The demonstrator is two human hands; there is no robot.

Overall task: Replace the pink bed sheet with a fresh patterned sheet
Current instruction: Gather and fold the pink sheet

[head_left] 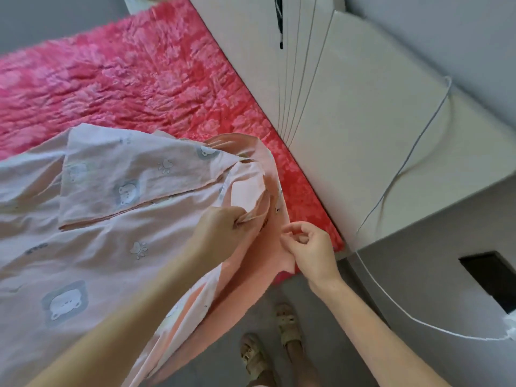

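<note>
A pale pink patterned sheet with grey bear and paw prints lies partly unfolded over the near part of the bed. Under it the bed surface shows deep pink with a flower texture. My left hand pinches a folded edge of the patterned sheet near the bed's right corner. My right hand is just right of it, fingers curled, pinching the peach-coloured underside edge of the same sheet where it hangs over the corner.
A cream padded headboard with a thin cable draped across it runs along the bed's right side. Grey floor lies below, with my two sandalled feet. A dark opening sits in the grey unit at right.
</note>
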